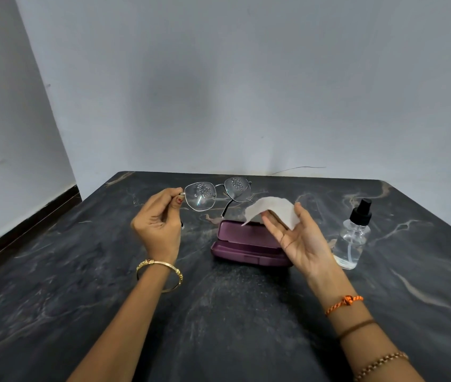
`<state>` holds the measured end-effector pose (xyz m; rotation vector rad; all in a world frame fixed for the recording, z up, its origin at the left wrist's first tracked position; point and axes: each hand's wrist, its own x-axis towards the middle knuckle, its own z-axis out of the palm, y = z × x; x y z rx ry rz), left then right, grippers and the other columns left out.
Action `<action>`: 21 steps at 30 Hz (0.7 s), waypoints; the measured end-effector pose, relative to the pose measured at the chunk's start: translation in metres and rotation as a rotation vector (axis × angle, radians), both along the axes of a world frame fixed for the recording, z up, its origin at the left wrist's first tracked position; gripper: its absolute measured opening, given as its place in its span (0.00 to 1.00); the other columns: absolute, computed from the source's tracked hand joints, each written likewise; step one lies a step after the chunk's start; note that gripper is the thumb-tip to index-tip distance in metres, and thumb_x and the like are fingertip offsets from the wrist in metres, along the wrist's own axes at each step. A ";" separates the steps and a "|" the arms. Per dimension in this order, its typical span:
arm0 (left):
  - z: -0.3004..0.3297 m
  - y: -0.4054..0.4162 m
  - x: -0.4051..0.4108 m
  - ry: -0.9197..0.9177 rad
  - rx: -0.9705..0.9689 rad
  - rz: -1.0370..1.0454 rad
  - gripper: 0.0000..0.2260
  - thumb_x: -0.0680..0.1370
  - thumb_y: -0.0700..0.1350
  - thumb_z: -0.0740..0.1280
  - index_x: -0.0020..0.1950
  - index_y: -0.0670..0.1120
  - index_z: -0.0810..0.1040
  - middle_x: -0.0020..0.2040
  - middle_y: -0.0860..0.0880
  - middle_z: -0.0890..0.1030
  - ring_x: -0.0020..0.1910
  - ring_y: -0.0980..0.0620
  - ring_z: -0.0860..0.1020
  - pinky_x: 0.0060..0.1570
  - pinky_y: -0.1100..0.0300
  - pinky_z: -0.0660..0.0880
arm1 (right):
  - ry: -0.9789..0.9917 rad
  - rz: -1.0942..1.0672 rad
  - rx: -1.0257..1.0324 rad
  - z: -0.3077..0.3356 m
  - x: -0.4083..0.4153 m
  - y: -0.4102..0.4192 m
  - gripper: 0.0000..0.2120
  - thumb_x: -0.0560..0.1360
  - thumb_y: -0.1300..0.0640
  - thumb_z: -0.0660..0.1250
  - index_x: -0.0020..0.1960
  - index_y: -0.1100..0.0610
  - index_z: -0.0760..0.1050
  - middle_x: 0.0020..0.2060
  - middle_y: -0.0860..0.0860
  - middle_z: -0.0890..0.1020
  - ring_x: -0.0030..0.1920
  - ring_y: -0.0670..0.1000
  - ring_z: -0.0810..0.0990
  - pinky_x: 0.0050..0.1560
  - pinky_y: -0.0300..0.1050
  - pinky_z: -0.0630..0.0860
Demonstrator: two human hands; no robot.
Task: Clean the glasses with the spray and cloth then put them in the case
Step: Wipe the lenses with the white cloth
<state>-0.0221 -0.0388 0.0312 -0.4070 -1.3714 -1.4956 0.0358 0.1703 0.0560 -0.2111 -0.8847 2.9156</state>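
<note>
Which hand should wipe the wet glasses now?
The right hand: it already holds the cloth beside the glasses. The left hand is busy pinching the frame.

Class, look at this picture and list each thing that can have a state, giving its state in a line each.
Glasses: held up, arms unfolded, lenses dotted with droplets.
Case: open, nothing visible inside.
Spray bottle: upright on the table, nearly empty.
Cloth: lifted, held.
Left hand: pinches the glasses' corner.
Right hand: holds the cloth.
</note>
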 end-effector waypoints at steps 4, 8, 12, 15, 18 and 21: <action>-0.001 0.005 0.005 0.008 -0.059 -0.016 0.09 0.72 0.36 0.68 0.51 0.42 0.78 0.42 0.66 0.81 0.40 0.62 0.79 0.44 0.68 0.76 | 0.029 0.005 -0.049 0.000 0.001 -0.005 0.12 0.78 0.56 0.59 0.55 0.64 0.70 0.49 0.62 0.79 0.43 0.59 0.84 0.43 0.51 0.81; -0.002 0.008 0.008 0.028 -0.102 0.008 0.09 0.72 0.35 0.68 0.51 0.40 0.79 0.43 0.58 0.81 0.42 0.63 0.79 0.44 0.69 0.76 | 0.038 0.020 -0.102 0.000 0.003 -0.010 0.11 0.78 0.56 0.59 0.52 0.63 0.72 0.51 0.63 0.78 0.58 0.61 0.76 0.46 0.53 0.80; -0.001 0.010 0.012 0.050 -0.164 0.037 0.08 0.72 0.35 0.68 0.50 0.37 0.79 0.44 0.48 0.80 0.43 0.64 0.79 0.45 0.70 0.76 | 0.060 0.023 -0.087 0.002 0.005 -0.010 0.10 0.78 0.54 0.59 0.51 0.61 0.72 0.50 0.62 0.78 0.52 0.60 0.78 0.46 0.54 0.79; 0.001 0.011 0.014 0.065 -0.185 0.046 0.08 0.72 0.35 0.69 0.51 0.37 0.78 0.44 0.48 0.80 0.44 0.64 0.79 0.45 0.69 0.76 | 0.092 0.034 -0.091 0.002 0.005 -0.009 0.12 0.77 0.52 0.59 0.51 0.61 0.72 0.50 0.61 0.79 0.52 0.58 0.79 0.47 0.54 0.79; 0.003 0.012 0.016 0.073 -0.192 0.050 0.09 0.71 0.34 0.68 0.51 0.37 0.78 0.44 0.47 0.80 0.43 0.65 0.79 0.45 0.69 0.76 | 0.123 0.061 -0.116 0.001 0.004 -0.006 0.18 0.75 0.48 0.59 0.54 0.61 0.73 0.51 0.61 0.79 0.54 0.58 0.78 0.50 0.54 0.78; 0.005 0.013 0.019 0.081 -0.208 0.058 0.07 0.71 0.33 0.68 0.48 0.35 0.80 0.44 0.46 0.80 0.44 0.65 0.79 0.45 0.70 0.76 | 0.155 0.095 -0.169 -0.002 0.006 -0.003 0.20 0.70 0.52 0.62 0.55 0.65 0.73 0.49 0.63 0.81 0.55 0.60 0.78 0.52 0.56 0.78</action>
